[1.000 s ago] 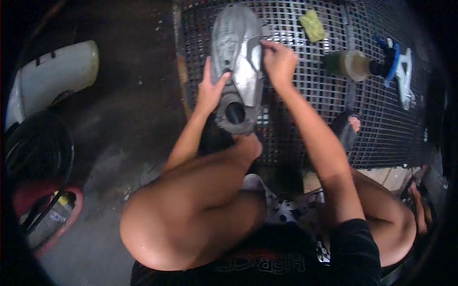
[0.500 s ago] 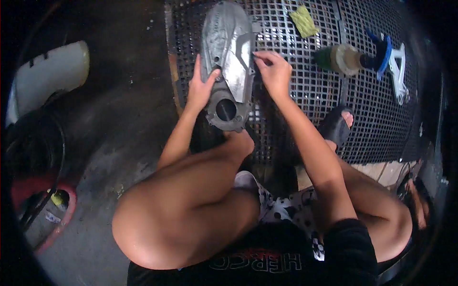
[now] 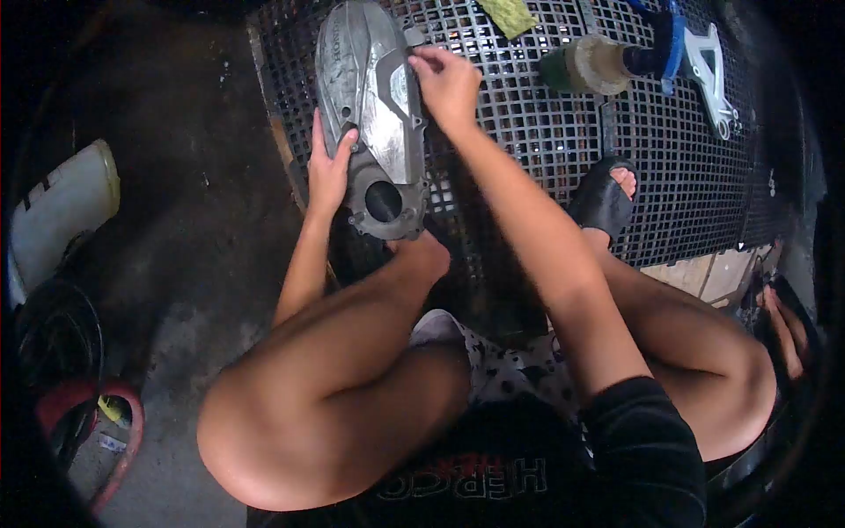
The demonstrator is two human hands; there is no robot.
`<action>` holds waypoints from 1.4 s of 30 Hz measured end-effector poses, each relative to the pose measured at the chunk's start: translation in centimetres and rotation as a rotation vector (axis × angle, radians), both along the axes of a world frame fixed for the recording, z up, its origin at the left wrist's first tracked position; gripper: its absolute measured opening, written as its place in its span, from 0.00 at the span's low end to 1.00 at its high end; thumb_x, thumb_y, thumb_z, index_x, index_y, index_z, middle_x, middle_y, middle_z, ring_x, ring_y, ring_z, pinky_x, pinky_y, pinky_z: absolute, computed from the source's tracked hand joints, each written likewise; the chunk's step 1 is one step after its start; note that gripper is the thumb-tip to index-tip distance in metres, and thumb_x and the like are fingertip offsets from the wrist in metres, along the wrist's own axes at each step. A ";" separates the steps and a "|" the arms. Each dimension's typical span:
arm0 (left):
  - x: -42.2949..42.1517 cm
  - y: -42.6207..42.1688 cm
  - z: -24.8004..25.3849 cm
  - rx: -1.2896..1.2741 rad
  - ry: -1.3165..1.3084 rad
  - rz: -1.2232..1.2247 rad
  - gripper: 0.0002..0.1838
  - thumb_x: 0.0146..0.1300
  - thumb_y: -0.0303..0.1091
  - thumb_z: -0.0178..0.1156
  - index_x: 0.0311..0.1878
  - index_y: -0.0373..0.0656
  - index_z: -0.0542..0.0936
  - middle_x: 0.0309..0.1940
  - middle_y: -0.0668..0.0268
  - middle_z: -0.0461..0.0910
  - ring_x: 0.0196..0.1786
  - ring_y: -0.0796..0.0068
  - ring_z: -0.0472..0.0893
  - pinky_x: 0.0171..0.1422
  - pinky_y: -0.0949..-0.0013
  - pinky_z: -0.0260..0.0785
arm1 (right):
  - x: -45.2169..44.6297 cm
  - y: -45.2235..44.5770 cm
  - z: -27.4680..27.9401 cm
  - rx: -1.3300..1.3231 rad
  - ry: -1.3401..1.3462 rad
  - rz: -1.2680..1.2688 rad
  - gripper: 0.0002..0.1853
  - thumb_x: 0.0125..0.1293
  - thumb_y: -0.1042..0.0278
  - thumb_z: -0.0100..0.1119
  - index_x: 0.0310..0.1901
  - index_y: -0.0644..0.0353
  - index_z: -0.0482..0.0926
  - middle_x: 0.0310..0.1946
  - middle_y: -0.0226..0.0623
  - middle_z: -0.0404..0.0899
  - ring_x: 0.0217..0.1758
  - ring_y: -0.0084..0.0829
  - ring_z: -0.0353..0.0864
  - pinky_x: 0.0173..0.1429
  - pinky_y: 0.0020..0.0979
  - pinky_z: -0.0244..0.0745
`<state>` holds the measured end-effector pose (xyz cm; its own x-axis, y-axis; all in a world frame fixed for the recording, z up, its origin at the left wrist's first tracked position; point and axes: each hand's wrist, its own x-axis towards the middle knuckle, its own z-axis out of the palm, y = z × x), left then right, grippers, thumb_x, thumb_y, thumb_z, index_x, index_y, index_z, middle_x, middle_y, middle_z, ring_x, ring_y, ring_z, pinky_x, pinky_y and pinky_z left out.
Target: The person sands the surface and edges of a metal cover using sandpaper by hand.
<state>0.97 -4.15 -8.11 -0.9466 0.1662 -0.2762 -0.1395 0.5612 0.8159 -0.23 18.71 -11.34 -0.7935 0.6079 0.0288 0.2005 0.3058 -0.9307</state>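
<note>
A long grey metal cover (image 3: 374,97) with a round opening at its near end is tilted up above the black grate, over one of my feet. My left hand (image 3: 331,172) grips its left edge, thumb on top beside a small dark hole. At the cover's right edge, near the upper part, is my right hand (image 3: 447,84), its thumb and fingers pinched together. Whatever lies between those fingertips is too small to make out.
On the black grate (image 3: 695,194) are a yellow sponge (image 3: 509,15), a bottle-like container (image 3: 598,66), a blue-and-black item (image 3: 671,48) and a white metal bracket (image 3: 711,84). A whitish container (image 3: 66,211) and a red hose (image 3: 132,422) lie at left.
The whole view has shifted, so the cover and grate appear further left. My right hand has moved up along the cover's right edge since half a second ago. My left hand keeps its grip.
</note>
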 end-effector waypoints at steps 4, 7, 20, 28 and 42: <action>0.0 0.3 0.7 -0.066 0.006 -0.022 0.45 0.72 0.51 0.64 0.83 0.44 0.55 0.70 0.42 0.74 0.71 0.52 0.76 0.76 0.60 0.64 | 2.2 -0.1 0.2 -0.039 -0.023 0.055 0.13 0.64 0.61 0.74 0.45 0.59 0.90 0.35 0.45 0.90 0.35 0.35 0.90 0.44 0.35 0.83; -0.1 0.2 0.1 -0.074 0.006 -0.003 0.45 0.72 0.51 0.64 0.83 0.44 0.55 0.70 0.42 0.74 0.71 0.52 0.76 0.75 0.60 0.64 | 5.1 -0.5 2.6 -0.171 -0.093 0.156 0.12 0.63 0.65 0.74 0.46 0.59 0.90 0.36 0.44 0.90 0.36 0.35 0.90 0.45 0.34 0.83; 0.0 0.5 0.7 -0.082 0.003 0.023 0.48 0.69 0.53 0.66 0.83 0.43 0.55 0.66 0.41 0.77 0.69 0.53 0.78 0.74 0.60 0.65 | 6.9 1.8 1.1 0.024 0.164 0.454 0.08 0.65 0.73 0.69 0.45 0.57 0.90 0.44 0.38 0.90 0.47 0.37 0.90 0.53 0.32 0.82; 0.4 0.2 0.7 -0.066 -0.030 0.012 0.47 0.70 0.52 0.66 0.83 0.44 0.55 0.67 0.41 0.77 0.70 0.53 0.78 0.75 0.60 0.65 | 4.9 2.2 1.3 0.014 0.022 0.413 0.08 0.66 0.72 0.69 0.46 0.57 0.90 0.44 0.38 0.91 0.48 0.35 0.91 0.55 0.32 0.83; 0.0 0.5 0.9 -0.082 -0.031 0.021 0.47 0.70 0.53 0.65 0.83 0.43 0.54 0.68 0.41 0.75 0.71 0.51 0.76 0.75 0.60 0.64 | -0.3 2.7 -0.3 0.045 0.095 0.247 0.09 0.62 0.68 0.72 0.44 0.59 0.89 0.40 0.44 0.89 0.40 0.40 0.90 0.48 0.35 0.83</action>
<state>0.99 -3.64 -7.22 -0.9405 0.1224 -0.3170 -0.1761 0.6224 0.7626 -0.56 21.42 -11.63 -0.9101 0.3927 0.1327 0.0273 0.3762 -0.9261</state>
